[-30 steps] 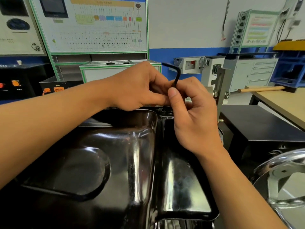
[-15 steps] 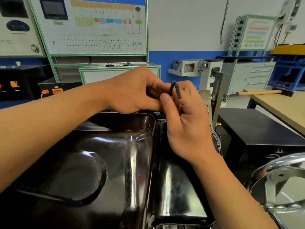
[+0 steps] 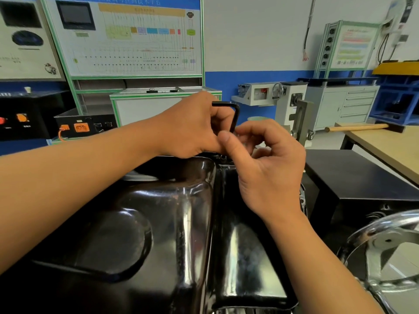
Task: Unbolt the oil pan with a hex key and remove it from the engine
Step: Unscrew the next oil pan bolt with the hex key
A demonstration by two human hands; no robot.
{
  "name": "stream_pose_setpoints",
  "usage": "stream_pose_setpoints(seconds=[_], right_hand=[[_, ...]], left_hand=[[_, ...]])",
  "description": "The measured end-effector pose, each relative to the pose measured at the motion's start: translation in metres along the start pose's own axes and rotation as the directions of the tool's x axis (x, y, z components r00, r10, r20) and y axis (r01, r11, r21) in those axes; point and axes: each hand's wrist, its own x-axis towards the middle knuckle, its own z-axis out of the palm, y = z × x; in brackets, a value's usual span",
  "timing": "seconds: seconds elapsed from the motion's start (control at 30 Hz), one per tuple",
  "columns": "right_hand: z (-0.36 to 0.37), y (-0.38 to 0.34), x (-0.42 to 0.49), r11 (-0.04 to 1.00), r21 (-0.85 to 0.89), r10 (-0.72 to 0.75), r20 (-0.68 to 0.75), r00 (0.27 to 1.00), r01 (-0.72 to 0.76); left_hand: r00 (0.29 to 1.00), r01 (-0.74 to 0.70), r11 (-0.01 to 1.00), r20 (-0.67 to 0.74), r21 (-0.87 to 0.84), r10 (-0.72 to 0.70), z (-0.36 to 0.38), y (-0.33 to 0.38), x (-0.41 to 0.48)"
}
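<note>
Both bare forearms reach forward, the left arm (image 3: 79, 177) crossing in from the side and the right arm (image 3: 317, 257) rising from below, and the hands meet knuckle to fingertip. The left hand (image 3: 192, 130) is turned back-up, its fingers curled tight round the short leg of the key (image 3: 235, 116). The right hand (image 3: 269, 171) sits just beneath, palm toward the left. Its thumb (image 3: 226, 143) stands straight and its bent forefinger (image 3: 251, 131) is opposite, pinching the shaft between them. The other fingers hang loosely curled behind.
</note>
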Motion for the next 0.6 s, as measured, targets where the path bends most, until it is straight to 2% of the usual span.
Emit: stream_pose_setpoints(seconds=[0.17, 0.33, 0.43, 0.6], right_hand=[[0.001, -0.001, 0.001, 0.998, -0.051, -0.024, 0.017, 1.000, 0.024], [-0.001, -0.001, 0.002, 0.993, -0.097, -0.058, 0.135, 0.989, 0.072], [-0.001, -0.003, 0.001, 0.991, -0.110, -0.062, 0.179, 0.982, 0.083], [-0.001, -0.002, 0.003, 0.998, -0.059, -0.004, 0.022, 1.000, 0.005]], left_hand=[[1.000, -0.014, 0.999, -0.003, 0.034, 0.014, 0.001, -0.002, 0.003], [0.993, 0.008, 0.998, 0.116, -0.063, 0.000, -0.007, -0.004, -0.004], [0.995, 0.009, 0.999, 0.095, -0.035, -0.005, -0.009, -0.005, -0.006], [1.000, 0.010, 0.996, -0.002, 0.090, -0.010, -0.003, 0.000, -0.001]])
